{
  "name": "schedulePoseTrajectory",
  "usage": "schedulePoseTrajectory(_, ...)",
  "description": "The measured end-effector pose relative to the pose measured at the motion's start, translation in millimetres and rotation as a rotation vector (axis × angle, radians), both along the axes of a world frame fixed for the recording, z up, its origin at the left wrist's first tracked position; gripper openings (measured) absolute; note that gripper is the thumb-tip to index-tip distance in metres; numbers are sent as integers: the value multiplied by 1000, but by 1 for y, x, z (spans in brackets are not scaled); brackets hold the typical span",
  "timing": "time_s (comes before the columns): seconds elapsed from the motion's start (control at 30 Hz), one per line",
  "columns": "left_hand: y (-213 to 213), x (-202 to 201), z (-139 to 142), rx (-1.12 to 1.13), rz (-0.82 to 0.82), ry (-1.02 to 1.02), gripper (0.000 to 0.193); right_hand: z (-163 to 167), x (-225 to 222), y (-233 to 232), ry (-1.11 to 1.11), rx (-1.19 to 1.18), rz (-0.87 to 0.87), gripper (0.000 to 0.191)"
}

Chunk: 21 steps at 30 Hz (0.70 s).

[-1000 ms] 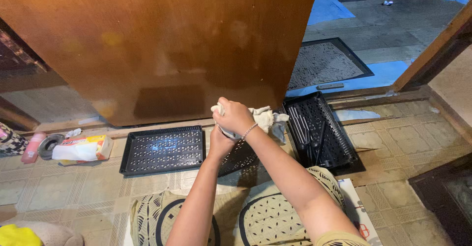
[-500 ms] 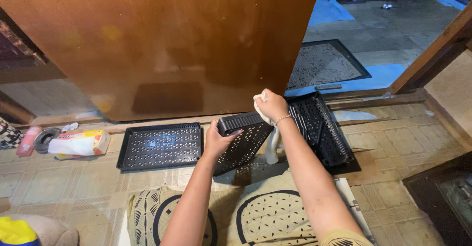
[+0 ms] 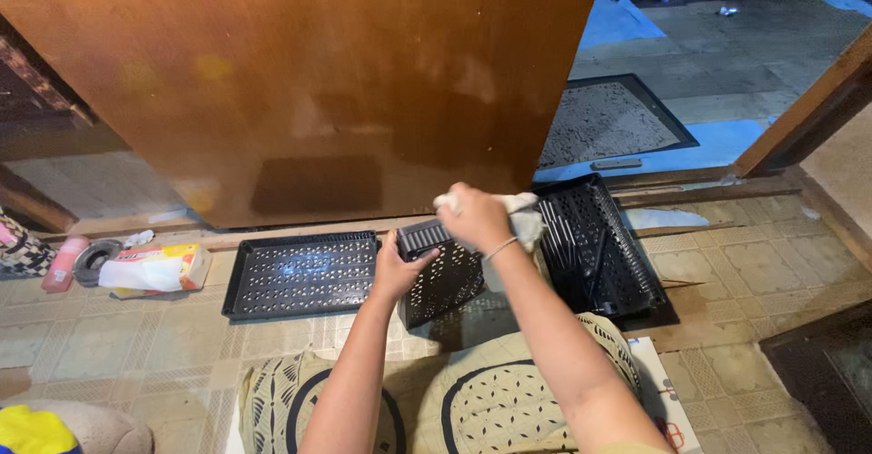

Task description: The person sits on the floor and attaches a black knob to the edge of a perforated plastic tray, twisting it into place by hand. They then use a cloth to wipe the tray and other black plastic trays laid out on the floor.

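My left hand (image 3: pixel 400 271) grips the left side of a black perforated plastic tray (image 3: pixel 442 283), which stands tilted up on its edge in front of my knees. My right hand (image 3: pixel 474 218) is closed on a white cloth (image 3: pixel 520 220) and presses it on the tray's top rim. A thin bracelet sits on my right wrist. Two more black perforated trays lie on the tiled floor: one flat to the left (image 3: pixel 301 274), one leaning to the right (image 3: pixel 599 247).
A large brown wooden door (image 3: pixel 300 82) stands just behind the trays. A white and orange packet (image 3: pixel 154 268), a pink bottle (image 3: pixel 64 263) and a grey tape roll (image 3: pixel 94 260) lie at the left. A doormat (image 3: pixel 604 123) lies beyond the threshold.
My right hand with the cloth has moved along the top rim of the upright tray. The left hand has kept its hold on the tray.
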<state>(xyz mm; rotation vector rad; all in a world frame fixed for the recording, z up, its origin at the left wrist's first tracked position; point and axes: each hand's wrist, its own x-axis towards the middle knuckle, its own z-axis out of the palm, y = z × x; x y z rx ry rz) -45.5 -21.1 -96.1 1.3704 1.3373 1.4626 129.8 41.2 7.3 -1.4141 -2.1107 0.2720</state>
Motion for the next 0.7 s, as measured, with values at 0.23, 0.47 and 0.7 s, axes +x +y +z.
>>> schedulePoseTrajectory(0.23, 2, -12, -1, -33, 38, -17, 54, -47, 57, 55, 1134, -477, 187, 19)
schedulePoseTrajectory(0.47, -6, -30, 10, 3, 9, -46, 60, -60, 46, 61, 1333, -611, 356, 19)
schedulePoseTrajectory(0.7, -26, -35, 71, 188, 233, 677, 85, -23, -4, 59, 617, -250, 270, 23)
